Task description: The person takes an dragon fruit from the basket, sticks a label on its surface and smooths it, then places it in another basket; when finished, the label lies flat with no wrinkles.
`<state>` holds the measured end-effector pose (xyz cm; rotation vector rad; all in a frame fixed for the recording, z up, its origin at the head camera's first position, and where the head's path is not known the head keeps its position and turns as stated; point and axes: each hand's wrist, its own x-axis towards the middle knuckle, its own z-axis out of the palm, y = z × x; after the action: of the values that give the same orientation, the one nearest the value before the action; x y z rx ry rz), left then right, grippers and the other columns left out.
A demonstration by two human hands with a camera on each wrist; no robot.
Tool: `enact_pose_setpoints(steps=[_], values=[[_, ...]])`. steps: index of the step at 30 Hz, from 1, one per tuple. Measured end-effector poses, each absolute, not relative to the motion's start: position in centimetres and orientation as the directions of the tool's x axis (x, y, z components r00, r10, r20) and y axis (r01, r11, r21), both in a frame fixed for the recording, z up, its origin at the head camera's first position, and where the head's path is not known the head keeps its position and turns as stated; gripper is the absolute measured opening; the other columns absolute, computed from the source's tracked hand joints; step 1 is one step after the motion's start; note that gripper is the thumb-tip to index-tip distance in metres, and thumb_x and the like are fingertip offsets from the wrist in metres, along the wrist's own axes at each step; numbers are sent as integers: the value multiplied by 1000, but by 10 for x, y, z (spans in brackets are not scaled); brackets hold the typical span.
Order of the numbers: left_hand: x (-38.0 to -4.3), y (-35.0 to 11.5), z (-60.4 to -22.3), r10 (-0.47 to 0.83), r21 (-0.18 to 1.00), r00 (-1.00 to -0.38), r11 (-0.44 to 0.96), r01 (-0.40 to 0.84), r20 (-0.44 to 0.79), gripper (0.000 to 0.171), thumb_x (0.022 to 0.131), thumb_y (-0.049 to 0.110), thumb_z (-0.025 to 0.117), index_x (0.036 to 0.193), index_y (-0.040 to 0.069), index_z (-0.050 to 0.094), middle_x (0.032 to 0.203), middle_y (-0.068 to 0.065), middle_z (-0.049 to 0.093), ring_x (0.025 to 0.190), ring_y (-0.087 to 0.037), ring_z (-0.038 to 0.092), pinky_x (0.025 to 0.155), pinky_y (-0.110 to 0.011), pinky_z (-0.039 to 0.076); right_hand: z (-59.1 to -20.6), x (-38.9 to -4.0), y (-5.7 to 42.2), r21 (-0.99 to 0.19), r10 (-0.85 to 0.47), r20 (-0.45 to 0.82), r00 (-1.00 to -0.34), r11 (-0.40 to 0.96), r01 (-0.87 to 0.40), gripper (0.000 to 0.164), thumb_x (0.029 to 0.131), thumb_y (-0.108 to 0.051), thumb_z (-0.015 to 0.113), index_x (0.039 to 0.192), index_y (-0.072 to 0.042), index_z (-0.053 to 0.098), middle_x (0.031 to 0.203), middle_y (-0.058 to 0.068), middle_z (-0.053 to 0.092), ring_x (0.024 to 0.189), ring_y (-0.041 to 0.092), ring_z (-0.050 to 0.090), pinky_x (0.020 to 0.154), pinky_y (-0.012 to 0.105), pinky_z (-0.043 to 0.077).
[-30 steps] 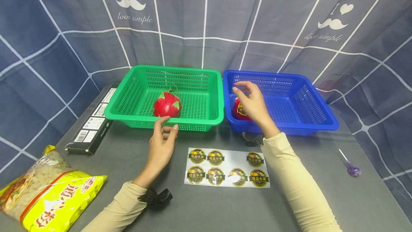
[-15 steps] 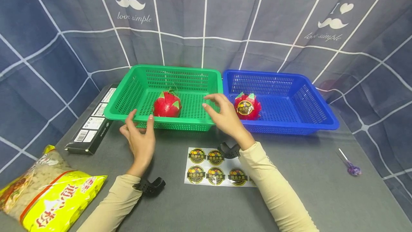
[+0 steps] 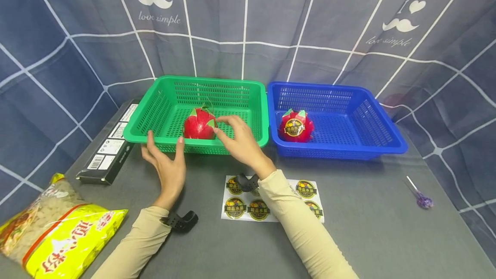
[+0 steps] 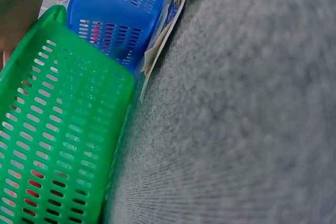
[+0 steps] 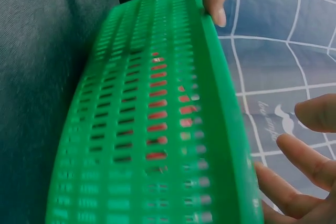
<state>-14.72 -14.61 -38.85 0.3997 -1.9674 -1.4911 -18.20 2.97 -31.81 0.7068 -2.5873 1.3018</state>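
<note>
Fruit: two red dragon fruits — one (image 3: pixel 198 125) in the left basket, toward its near side; the other (image 3: pixel 306 128) in the right basket, at its near left corner.
Baskets: two, side by side; a green basket (image 3: pixel 209 142) on the left, a blue basket (image 3: pixel 337 146) on the right.
Left hand: the left hand (image 3: pixel 167 169) is at the near left of the green basket, thumb and fingers spread wide, touching its near side.
Right hand: the right hand (image 3: pixel 244 143) reaches over the green basket's near rim, thumb and forefinger apart, tips right beside the fruit's right side; whether they touch it cannot be told.
Stickers: one white sheet (image 3: pixel 247 197) near the baskets, with at least five round stickers (image 3: pixel 235 208) showing; the right sleeve covers part. One more sits on the right-hand fruit.
Straps: two black wrist mounts, one per arm.
Left side: one yellow food bag (image 3: pixel 62 236) at the near left; one black box (image 3: pixel 120 154) with white panels beyond it.
Right side: one purple lollipop (image 3: pixel 425 202), stick pointing far and left.
Surface: a grey, fabric-like tabletop (image 3: pixel 387 244).
Room: a grey-blue curtain (image 3: pixel 283 20) with white grid lines — two moustache prints reading "love simple".
</note>
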Motion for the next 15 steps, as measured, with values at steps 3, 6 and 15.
enact_pose_setpoints(steps=[3, 6, 15], values=[[-148, -146, -389, -575, 936, -756, 320, 143, 312, 77, 84, 43, 58, 144, 23, 13, 148, -11, 0, 138, -20, 10, 112, -43, 18, -317, -189, 18, -711, -350, 334, -875, 516, -478, 39, 90, -29, 52, 124, -9, 51, 125, 5, 52, 121, 18, 45, 101, 37, 38], [-148, -147, -389, -573, 932, -752, 331, 151, 326, 77, 84, 43, 58, 144, 23, 12, 148, -11, 0, 138, -19, 10, 112, -42, 18, -316, -196, 6, -706, -362, 308, -880, 533, -466, 42, 90, -28, 51, 128, -11, 47, 130, 5, 49, 118, 19, 47, 98, 36, 41], [-147, -147, -393, -567, 926, -749, 338, 167, 343, 75, 85, 40, 57, 143, 25, 13, 148, -13, -1, 139, -18, 6, 113, -42, 16, -306, -208, -27, -660, -435, 50, -899, 662, -357, 65, 88, -42, 52, 140, -13, 26, 129, 13, 38, 112, 21, 40, 80, 32, 46]])
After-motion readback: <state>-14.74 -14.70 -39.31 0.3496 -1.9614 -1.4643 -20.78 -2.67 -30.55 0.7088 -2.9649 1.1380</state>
